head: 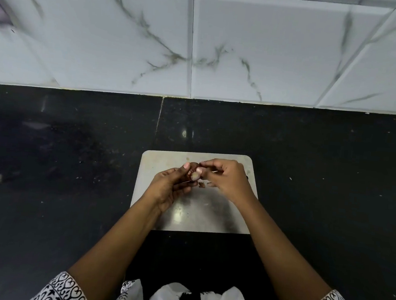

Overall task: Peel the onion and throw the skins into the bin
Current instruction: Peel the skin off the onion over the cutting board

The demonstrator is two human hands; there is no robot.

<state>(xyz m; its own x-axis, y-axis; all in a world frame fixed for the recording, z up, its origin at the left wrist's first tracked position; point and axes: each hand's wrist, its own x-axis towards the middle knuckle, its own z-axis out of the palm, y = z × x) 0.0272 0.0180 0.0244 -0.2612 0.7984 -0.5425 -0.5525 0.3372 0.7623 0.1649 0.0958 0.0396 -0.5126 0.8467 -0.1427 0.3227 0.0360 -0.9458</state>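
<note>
Gripping the half-peeled onion (196,175) in the left hand (168,189), pinching at it with the right hand (226,180), skin scraps (202,185) not yet binned.

Dim, flat indoor light. The pale wall (250,34) is brightest, while the black surface (310,171) swallows detail. A small glint sits on the surface behind the board (167,156), whose near part shows soft glare and a faint shadow. The upper left corner is blurred. Tile lines bend at the edges.
</note>
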